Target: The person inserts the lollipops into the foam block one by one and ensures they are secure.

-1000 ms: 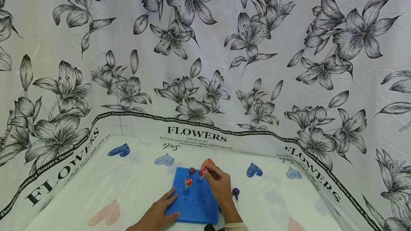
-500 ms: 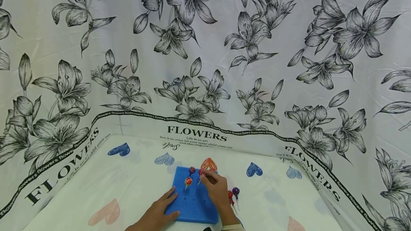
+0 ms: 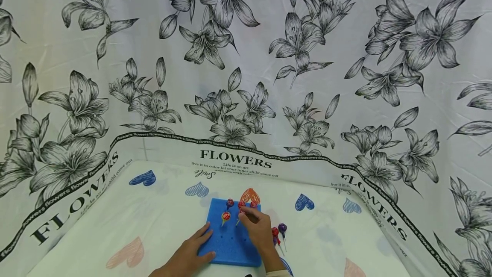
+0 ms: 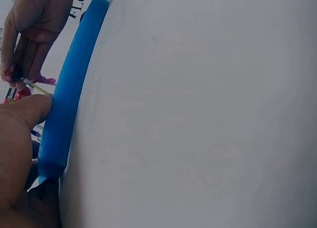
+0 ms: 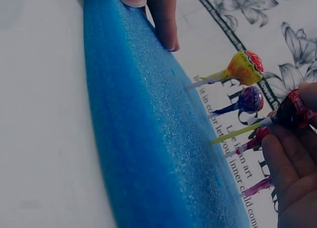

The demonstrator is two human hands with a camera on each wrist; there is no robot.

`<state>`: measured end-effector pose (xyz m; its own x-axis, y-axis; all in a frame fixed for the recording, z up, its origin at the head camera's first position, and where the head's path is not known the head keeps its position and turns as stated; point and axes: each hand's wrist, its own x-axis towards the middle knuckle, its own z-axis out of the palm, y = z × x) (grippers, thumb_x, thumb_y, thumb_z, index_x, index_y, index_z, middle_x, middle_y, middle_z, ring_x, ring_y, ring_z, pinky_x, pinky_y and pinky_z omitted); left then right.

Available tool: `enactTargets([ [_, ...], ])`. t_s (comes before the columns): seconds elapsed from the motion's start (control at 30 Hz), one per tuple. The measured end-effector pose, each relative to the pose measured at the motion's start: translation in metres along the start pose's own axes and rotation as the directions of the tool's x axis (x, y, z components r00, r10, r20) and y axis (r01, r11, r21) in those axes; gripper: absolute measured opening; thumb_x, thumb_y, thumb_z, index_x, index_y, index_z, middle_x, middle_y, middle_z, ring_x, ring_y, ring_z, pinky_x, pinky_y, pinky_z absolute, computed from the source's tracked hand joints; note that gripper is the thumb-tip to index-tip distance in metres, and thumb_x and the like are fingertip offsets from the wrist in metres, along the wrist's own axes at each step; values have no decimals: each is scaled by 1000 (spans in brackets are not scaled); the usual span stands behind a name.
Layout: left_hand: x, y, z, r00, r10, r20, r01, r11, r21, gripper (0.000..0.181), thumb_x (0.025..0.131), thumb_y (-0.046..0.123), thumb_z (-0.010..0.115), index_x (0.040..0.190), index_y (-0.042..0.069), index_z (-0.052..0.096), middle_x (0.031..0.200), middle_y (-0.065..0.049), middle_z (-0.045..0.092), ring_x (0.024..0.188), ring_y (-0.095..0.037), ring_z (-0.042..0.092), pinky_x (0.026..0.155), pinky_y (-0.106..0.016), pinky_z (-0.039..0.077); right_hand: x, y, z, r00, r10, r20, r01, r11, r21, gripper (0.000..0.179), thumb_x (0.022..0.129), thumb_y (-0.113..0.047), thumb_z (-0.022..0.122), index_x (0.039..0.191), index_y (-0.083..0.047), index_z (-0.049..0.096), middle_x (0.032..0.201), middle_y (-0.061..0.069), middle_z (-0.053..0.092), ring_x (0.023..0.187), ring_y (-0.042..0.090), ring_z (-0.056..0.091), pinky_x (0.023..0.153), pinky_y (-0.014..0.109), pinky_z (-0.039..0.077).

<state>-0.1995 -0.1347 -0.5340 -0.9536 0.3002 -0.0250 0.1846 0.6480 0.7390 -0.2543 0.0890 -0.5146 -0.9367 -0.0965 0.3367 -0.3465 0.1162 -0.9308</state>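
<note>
A blue foam block (image 3: 230, 249) with small holes lies on the table. My left hand (image 3: 189, 252) rests against its left edge, fingers spread, thumb at the near side. My right hand (image 3: 260, 231) pinches a dark red wrapped lollipop (image 5: 289, 111) by its head. Its yellow stick (image 5: 237, 133) slants down, the tip right at the block's holed face. Behind it, several lollipops stand in the block: a yellow-and-red one (image 5: 246, 68), a purple-blue one (image 5: 251, 100), a red one (image 3: 241, 204) and a pinkish-red one (image 3: 253, 204).
To the right of the block lie a red lollipop (image 3: 275, 231) and a purple lollipop (image 3: 282, 228), next to my right wrist. A blue cord-like thing (image 3: 286, 266) shows near the right forearm. Floral white curtain (image 3: 238, 157) closes off the back; hearts are printed on the tablecloth (image 3: 173, 217).
My right hand has drawn a little toward me with the lollipop, uncovering the back-right lollipops and a red one beside the block. The left hand stays in place.
</note>
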Motion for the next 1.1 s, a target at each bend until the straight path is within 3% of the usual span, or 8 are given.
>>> enactTargets([
  [0.13, 0, 1, 0, 1000, -2, 2, 3, 1000, -5, 78, 85, 48, 70, 140, -2, 47, 152, -20, 31, 133, -49, 30, 97, -65, 34, 0, -3, 0, 1000, -4, 7, 4, 1000, -14, 28, 93, -16, 66, 114, 3, 69, 110, 19, 68, 95, 18, 67, 82, 24, 53],
  [0.4, 0, 1, -1, 1000, -3, 2, 3, 1000, -12, 78, 85, 48, 70, 140, -3, 47, 152, -21, 31, 133, -49, 30, 97, -65, 34, -5, -31, 0, 999, -32, 37, 32, 999, -5, 24, 93, -8, 66, 110, 7, 68, 104, 20, 69, 91, 21, 68, 79, 26, 55],
  [0.8, 0, 2, -1, 1000, 10, 4, -9, 1000, -12, 78, 85, 49, 69, 140, -2, 47, 152, -20, 30, 133, -48, 31, 97, -64, 34, 2, 1, -1, 999, -27, 37, 27, 1000, 9, 31, 92, -16, 67, 113, 7, 68, 103, 20, 69, 91, 19, 68, 80, 26, 54],
  [1.1, -1, 1, -1, 1000, 7, 7, -7, 1000, -21, 77, 86, 48, 69, 139, -3, 47, 152, -21, 30, 133, -49, 30, 96, -65, 34, -6, -22, 3, 998, -3, 59, 6, 999, -50, 24, 90, -5, 68, 110, 9, 68, 98, 18, 70, 87, 23, 68, 75, 24, 55],
])
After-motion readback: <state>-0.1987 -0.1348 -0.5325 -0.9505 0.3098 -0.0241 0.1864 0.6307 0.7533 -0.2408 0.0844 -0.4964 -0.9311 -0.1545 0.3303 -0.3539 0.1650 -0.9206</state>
